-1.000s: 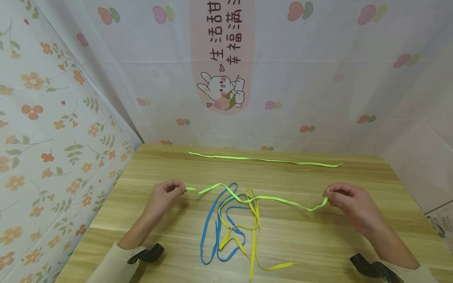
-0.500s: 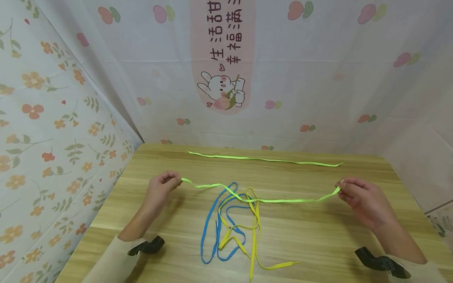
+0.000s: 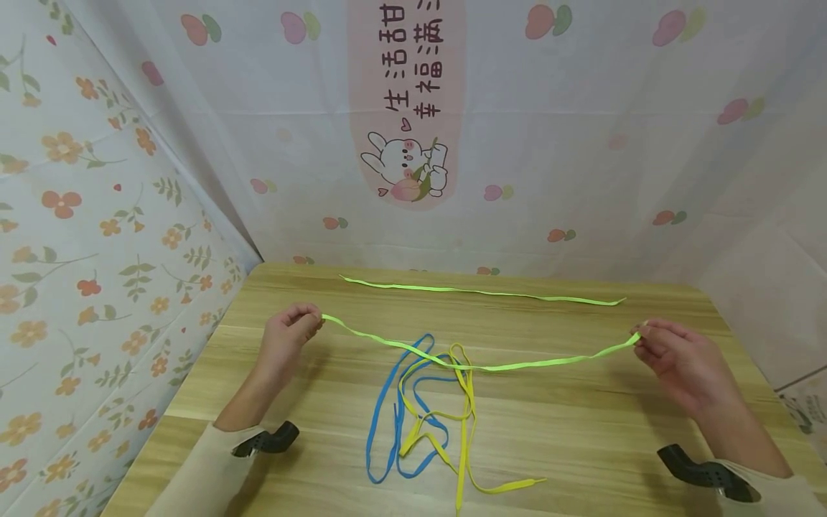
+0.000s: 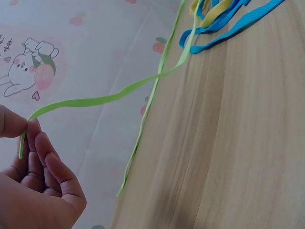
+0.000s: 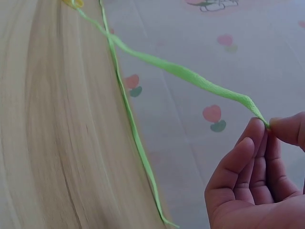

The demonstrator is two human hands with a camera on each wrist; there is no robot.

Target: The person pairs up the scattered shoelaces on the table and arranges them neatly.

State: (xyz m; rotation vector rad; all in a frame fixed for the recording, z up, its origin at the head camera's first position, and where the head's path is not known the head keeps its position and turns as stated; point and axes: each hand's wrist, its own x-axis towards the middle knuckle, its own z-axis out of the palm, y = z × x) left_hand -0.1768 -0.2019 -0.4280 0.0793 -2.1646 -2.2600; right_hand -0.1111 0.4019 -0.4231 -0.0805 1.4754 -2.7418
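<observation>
A flat neon green shoelace point(image 3: 517, 367) hangs in a shallow curve between the two hands. My left hand point(image 3: 287, 337) pinches one end between thumb and fingertip; in the left wrist view a short tip of this green shoelace point(image 4: 90, 101) pokes out below the thumb. At the other end, my right hand point(image 3: 688, 359) pinches the lace between thumb and forefinger. The sagging middle passes over a loose blue shoelace point(image 3: 377, 424) and a yellow shoelace point(image 3: 463, 445), which lie tangled together on the wooden table.
A second neon green shoelace point(image 3: 452, 289) lies nearly straight along the back of the table point(image 3: 568, 445). Behind it hangs a patterned white curtain point(image 3: 555, 143), and a floral cloth point(image 3: 97, 237) covers the left side.
Both hands have moved apart and somewhat farther back, still pinching the green shoelace ends. The lace has gone from wavy and slack to a smoother, longer curve. The other laces lie unmoved.
</observation>
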